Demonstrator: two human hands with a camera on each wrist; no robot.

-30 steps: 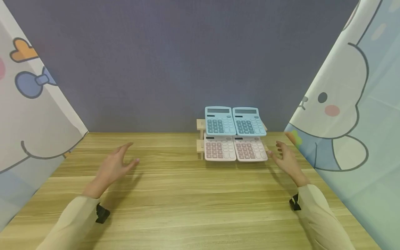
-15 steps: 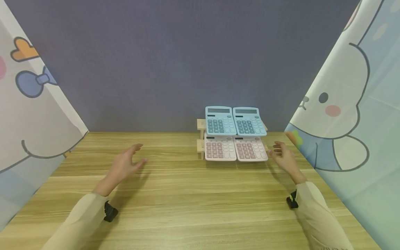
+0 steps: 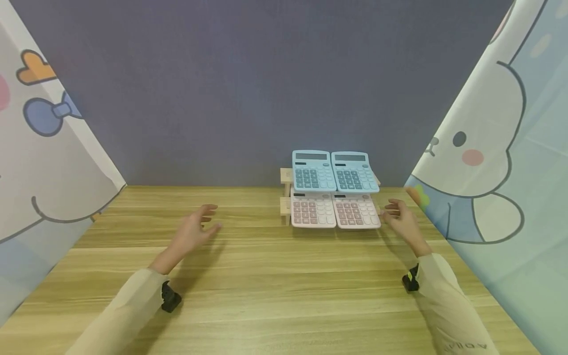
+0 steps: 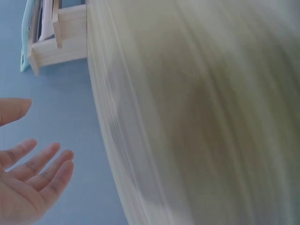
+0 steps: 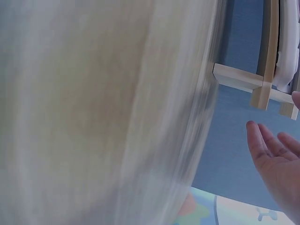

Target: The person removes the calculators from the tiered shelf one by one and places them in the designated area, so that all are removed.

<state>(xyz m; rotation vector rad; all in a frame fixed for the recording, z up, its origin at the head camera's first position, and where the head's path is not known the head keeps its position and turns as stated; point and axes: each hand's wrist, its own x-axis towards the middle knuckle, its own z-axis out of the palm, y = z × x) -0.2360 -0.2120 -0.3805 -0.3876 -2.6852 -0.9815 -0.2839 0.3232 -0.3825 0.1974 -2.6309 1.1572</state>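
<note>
Two light blue calculators, the left one [image 3: 313, 171] and the right one [image 3: 354, 172], lie side by side on the upper tier of a small wooden rack [image 3: 285, 205]. Below them, the lower tier carries two white calculators with pink keys, one at left [image 3: 312, 211] and one at right [image 3: 356, 212]. My right hand [image 3: 403, 225] is just right of the rack, thumb close to the lower right calculator's edge, fingers loosely bent and holding nothing. Out over the table to the rack's left, my left hand [image 3: 190, 237] holds nothing, its thumb and fingers spread apart.
The wood-grain table [image 3: 284, 286] meets a dark grey back panel [image 3: 213, 98]. Cartoon-printed curtains flank it, one at left [image 3: 57, 162] and one at right [image 3: 532, 162], the right one near my right arm. Black straps with camera boxes sit on both wrists.
My left hand has moved right, toward the rack. My right hand has shifted slightly, its fingers a little nearer the rack's right side. The calculators and rack stay in place.
</note>
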